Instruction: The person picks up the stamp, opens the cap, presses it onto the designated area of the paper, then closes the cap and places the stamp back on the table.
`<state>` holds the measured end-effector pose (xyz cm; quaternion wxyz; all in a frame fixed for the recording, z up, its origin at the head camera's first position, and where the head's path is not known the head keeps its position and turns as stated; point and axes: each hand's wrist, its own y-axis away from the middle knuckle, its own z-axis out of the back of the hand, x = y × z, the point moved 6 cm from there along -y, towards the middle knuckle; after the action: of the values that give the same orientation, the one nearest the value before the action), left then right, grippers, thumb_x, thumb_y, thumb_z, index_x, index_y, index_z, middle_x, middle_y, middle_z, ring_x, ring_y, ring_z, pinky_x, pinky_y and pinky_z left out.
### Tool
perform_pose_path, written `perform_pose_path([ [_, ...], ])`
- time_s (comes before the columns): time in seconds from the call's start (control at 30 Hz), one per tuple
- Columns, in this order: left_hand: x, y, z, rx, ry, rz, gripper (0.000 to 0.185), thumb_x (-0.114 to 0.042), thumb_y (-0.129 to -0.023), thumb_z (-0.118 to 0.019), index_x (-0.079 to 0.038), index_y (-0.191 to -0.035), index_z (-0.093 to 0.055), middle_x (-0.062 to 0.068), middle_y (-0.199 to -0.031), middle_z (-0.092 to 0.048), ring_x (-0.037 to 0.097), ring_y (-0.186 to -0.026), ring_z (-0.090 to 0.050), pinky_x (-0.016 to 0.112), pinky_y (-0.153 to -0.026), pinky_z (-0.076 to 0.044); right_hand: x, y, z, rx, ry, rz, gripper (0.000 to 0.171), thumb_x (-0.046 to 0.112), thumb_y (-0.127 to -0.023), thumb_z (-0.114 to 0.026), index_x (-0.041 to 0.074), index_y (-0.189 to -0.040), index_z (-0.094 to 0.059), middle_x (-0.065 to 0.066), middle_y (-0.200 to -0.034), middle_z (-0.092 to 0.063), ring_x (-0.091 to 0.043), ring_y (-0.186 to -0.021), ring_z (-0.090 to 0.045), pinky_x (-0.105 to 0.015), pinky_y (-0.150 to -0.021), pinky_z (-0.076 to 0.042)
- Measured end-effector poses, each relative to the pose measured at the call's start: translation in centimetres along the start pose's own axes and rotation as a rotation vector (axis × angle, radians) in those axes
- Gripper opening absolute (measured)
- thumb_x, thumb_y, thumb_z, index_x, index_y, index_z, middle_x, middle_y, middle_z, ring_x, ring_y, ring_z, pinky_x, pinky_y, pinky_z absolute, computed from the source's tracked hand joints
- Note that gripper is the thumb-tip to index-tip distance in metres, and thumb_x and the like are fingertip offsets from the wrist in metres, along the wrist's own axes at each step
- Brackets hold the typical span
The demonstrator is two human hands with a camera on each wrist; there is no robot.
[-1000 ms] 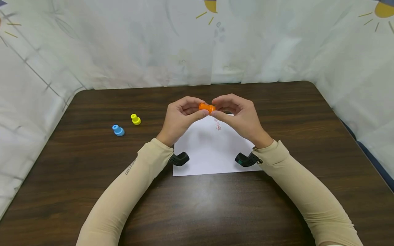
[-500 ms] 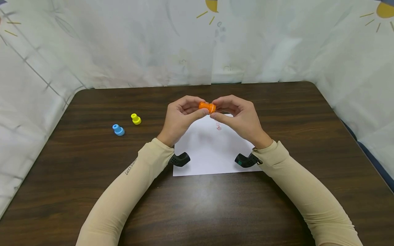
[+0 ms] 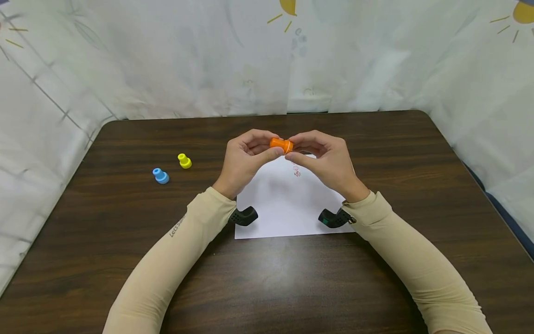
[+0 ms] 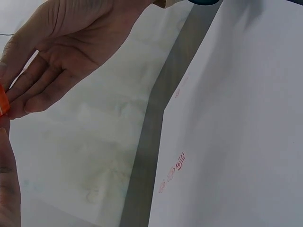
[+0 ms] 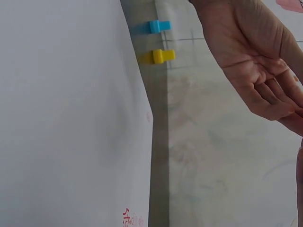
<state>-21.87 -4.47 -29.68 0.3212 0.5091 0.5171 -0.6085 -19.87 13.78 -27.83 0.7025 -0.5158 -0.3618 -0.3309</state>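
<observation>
Orange stamp (image 3: 281,144): a small plastic piece, bright orange, short and roughly cylindrical, lying sideways between the two hands; a thin pale line rings it near its right end. In the left wrist view only a sliver of orange (image 4: 3,103) shows at the frame's edge.
Place: held in the air above the far edge of the white paper (image 3: 288,204), clear of the sheet.
Left hand (image 3: 246,160): grip closed on the left end of the orange stamp, thumb below and curled fingers above.
Right hand (image 3: 325,160): grip closed on the right end of the orange stamp, fingertips pinching it, the other fingers curled loosely behind.
White paper: lies flat on the surface (image 3: 125,218) under the hands; small red stamped marks (image 3: 296,172) sit on it just below the orange stamp, and they show again in the left wrist view (image 4: 174,171).
Yellow stamp (image 3: 184,160): same knobbed shape, standing on the surface well to the left of the white paper.
Blue stamp (image 3: 160,176): just beside the yellow stamp, on its left and a little nearer the person; both appear side by side in the right wrist view, blue (image 5: 158,26) and yellow (image 5: 162,56).
Sleeves: beige, covering both forearms to the wrists, each with a black wrist camera mount (image 3: 245,215) beneath.
Backdrop: pale printed cloth (image 3: 167,60) hangs around the surface's far and side edges.
</observation>
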Motion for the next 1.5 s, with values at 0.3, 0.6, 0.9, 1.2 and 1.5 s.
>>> perform_pose_path([
  [0.3,0.09,0.01,0.04,-0.003,-0.025,-0.002,0.030,-0.004,-0.088,-0.081,0.000,-0.115,-0.071,-0.002,-0.104,-0.076,0.015,-0.097,-0.076,0.029,-0.092,-0.064,0.06,0.02,0.06,-0.017,-0.008,0.009,0.030,-0.005,-0.082,-0.083,-0.006,-0.110,-0.073,0.010,-0.104,-0.076,-0.012,-0.093,-0.076,-0.028,-0.091,-0.063],
  [0.6,-0.13,-0.02,-0.02,-0.002,-0.024,-0.005,0.030,-0.004,-0.087,-0.082,-0.002,-0.115,-0.071,-0.001,-0.105,-0.076,0.016,-0.098,-0.076,0.030,-0.092,-0.064,0.02,-0.02,0.23,-0.026,-0.008,0.039,0.029,-0.005,-0.081,-0.083,-0.007,-0.109,-0.073,0.011,-0.104,-0.076,-0.011,-0.092,-0.076,-0.028,-0.089,-0.064],
  [0.9,-0.15,0.02,-0.10,0.001,-0.022,0.005,0.031,-0.003,-0.087,-0.082,-0.001,-0.116,-0.071,-0.001,-0.105,-0.076,0.015,-0.098,-0.076,0.030,-0.092,-0.064,0.02,0.04,0.23,-0.021,-0.012,0.033,0.030,-0.007,-0.081,-0.083,-0.008,-0.110,-0.073,0.013,-0.104,-0.075,-0.010,-0.092,-0.076,-0.028,-0.090,-0.064],
  [1.2,-0.03,0.00,-0.05,0.001,-0.031,0.008,0.030,-0.006,-0.088,-0.082,-0.002,-0.115,-0.072,-0.001,-0.105,-0.076,0.016,-0.098,-0.076,0.030,-0.092,-0.064,0.04,0.00,0.26,-0.016,-0.018,0.029,0.030,-0.005,-0.081,-0.083,-0.008,-0.110,-0.073,0.012,-0.104,-0.075,-0.011,-0.092,-0.075,-0.028,-0.090,-0.064],
  [1.5,0.26,0.03,0.14,-0.006,-0.033,0.023,0.030,-0.005,-0.088,-0.081,-0.002,-0.116,-0.071,0.000,-0.106,-0.076,0.015,-0.098,-0.076,0.031,-0.092,-0.064,-0.22,-0.04,0.22,-0.001,-0.038,0.046,0.029,-0.007,-0.081,-0.083,-0.008,-0.109,-0.074,0.011,-0.104,-0.076,-0.012,-0.092,-0.076,-0.029,-0.089,-0.064],
])
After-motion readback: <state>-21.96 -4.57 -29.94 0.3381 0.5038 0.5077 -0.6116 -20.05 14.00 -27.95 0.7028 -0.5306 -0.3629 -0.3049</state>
